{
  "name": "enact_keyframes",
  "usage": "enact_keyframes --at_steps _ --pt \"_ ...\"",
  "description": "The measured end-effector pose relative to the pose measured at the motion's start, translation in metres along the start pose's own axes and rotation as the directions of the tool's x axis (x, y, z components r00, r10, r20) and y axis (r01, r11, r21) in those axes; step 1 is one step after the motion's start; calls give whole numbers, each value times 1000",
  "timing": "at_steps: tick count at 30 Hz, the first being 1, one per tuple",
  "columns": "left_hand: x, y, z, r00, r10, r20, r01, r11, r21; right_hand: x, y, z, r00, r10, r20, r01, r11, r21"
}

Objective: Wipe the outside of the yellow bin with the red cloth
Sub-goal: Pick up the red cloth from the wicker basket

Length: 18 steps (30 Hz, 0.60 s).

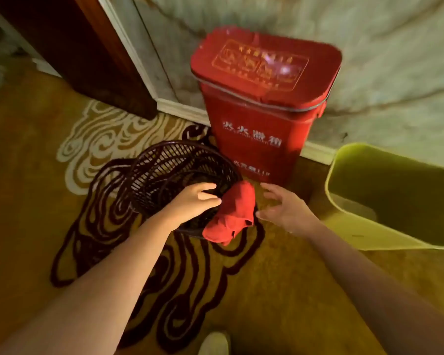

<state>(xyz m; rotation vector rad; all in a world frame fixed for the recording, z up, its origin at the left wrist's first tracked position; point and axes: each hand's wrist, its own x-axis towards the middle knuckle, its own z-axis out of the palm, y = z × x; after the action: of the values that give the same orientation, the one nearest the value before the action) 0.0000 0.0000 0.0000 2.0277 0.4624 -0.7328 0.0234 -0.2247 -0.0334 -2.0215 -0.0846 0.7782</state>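
Observation:
The yellow bin (354,226) stands on the carpet at the right, open at the top and leaning slightly. The red cloth (231,213) hangs crumpled over the near rim of a dark mesh basket (164,172) in the middle. My left hand (195,198) is closed over the basket's rim, with its fingers touching the cloth's left edge. Just right of the cloth, my right hand (282,208) hovers with fingers spread and holds nothing.
A tall red lidded box (256,103) with white characters stands against the wall behind the basket. A dark wooden door edge (92,60) is at the upper left. The floor is patterned carpet (62,226). A white shoe tip (213,344) shows at the bottom.

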Motion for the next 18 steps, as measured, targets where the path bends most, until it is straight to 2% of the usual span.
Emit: enact_keyframes --at_steps 4,6,9,13,18 --pt "78 -46 28 1000 18 22 -18 1000 4 63 64 41 995 -57 -76 64 993 95" --pt "114 -68 42 999 31 39 -29 999 -42 92 94 62 985 -118 -124 131 986 106" --pt "149 -88 60 995 94 41 -89 988 -128 125 125 86 969 -190 -156 221 951 218" --pt "150 -94 69 984 169 -61 -179 955 -237 131 128 100 972 -136 -192 210 869 448" --pt "129 -82 69 956 223 -193 -255 953 -162 119 117 113 942 -99 -320 231 884 407"
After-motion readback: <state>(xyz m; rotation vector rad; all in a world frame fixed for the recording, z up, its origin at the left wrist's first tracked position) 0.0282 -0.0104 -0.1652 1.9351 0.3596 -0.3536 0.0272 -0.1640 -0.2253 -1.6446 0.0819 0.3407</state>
